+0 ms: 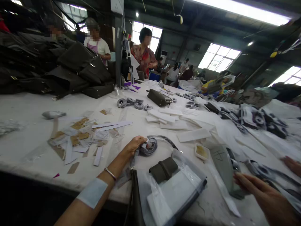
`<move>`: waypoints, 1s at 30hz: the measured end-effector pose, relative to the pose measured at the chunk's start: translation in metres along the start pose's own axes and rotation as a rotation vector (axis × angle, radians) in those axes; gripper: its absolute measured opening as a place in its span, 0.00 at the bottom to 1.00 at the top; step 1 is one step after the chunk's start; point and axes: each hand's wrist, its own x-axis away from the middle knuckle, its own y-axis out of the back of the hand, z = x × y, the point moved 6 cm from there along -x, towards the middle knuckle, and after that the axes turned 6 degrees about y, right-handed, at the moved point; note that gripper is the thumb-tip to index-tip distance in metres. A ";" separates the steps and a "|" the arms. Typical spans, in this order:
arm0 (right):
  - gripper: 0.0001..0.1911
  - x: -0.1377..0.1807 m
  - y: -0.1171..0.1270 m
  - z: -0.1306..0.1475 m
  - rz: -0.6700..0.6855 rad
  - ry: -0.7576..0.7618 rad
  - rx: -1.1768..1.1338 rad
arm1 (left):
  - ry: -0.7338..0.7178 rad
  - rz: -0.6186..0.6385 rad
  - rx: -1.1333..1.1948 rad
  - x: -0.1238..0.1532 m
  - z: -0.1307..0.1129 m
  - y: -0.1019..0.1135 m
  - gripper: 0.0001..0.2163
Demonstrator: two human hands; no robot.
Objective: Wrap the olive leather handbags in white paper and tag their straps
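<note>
My left hand [137,143] is closed at the near-left side of a coiled bag strap [150,148] wrapped in greyish film. From the coil a strap end with a metal ring runs right. Below it, at the table edge, a dark olive bag [138,201] lies with white paper and clear plastic sheeting [164,197] over it. A small olive piece with a band [164,169] rests on top. Far right, my right hand [258,188] pinches the edge of a grey-green panel [222,160] with handwritten marks. Its thumb side is partly hidden.
Paper and card scraps [80,135] lie at left; a pile of dark bags [77,69] stands behind them. Strap coils [138,105], an olive bag [158,98], white strips [195,135] and a small tray [202,152] lie beyond. Another person's hand [291,164] is at right.
</note>
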 end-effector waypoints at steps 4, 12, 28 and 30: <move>0.23 0.025 -0.106 0.149 0.402 0.109 -0.378 | -0.019 0.004 -0.005 -0.002 0.006 0.001 0.19; 0.21 0.044 -0.267 0.248 0.742 0.111 -0.563 | -0.078 -0.043 0.032 -0.011 0.015 0.004 0.20; 0.11 0.024 -0.305 0.220 0.767 -0.004 -0.317 | -0.185 -0.128 -0.129 -0.007 0.009 0.002 0.17; 0.07 0.026 -0.305 0.219 0.771 -0.003 -0.333 | -0.187 -0.148 -0.152 -0.007 0.008 0.003 0.15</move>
